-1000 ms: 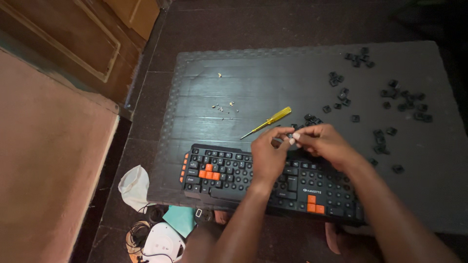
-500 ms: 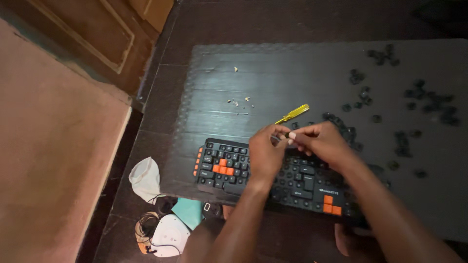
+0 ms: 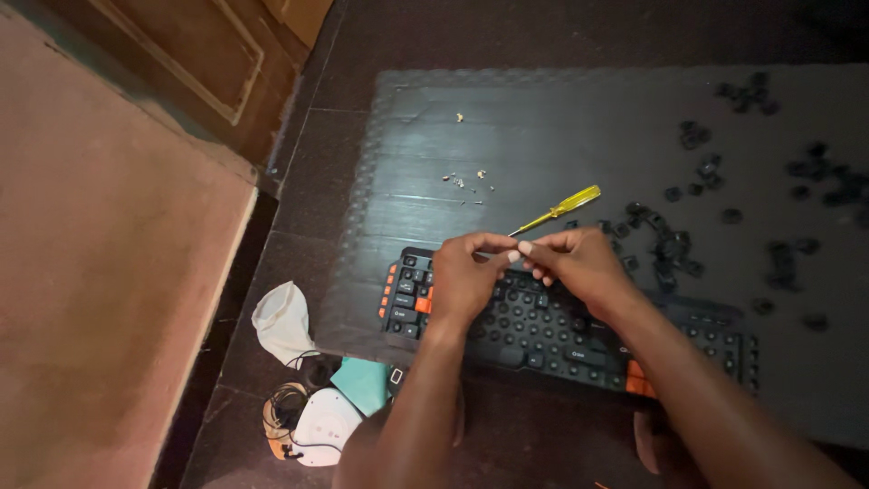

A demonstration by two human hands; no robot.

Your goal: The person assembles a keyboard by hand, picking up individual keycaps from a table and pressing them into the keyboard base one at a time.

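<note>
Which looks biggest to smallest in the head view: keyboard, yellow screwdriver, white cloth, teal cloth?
1. keyboard
2. white cloth
3. yellow screwdriver and teal cloth: too close to rank; the screwdriver is longer but thin, and the cloth is partly hidden.

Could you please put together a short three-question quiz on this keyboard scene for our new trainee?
1. True or false: the screwdriver has a yellow handle.
2. Where do both hands, the left hand and right hand, meet? A) above the keyboard B) over the loose keycaps C) beside the white cloth
3. What colour are the keyboard's few contrasting keys?

Key: 1 true; 2 A; 3 orange.
</note>
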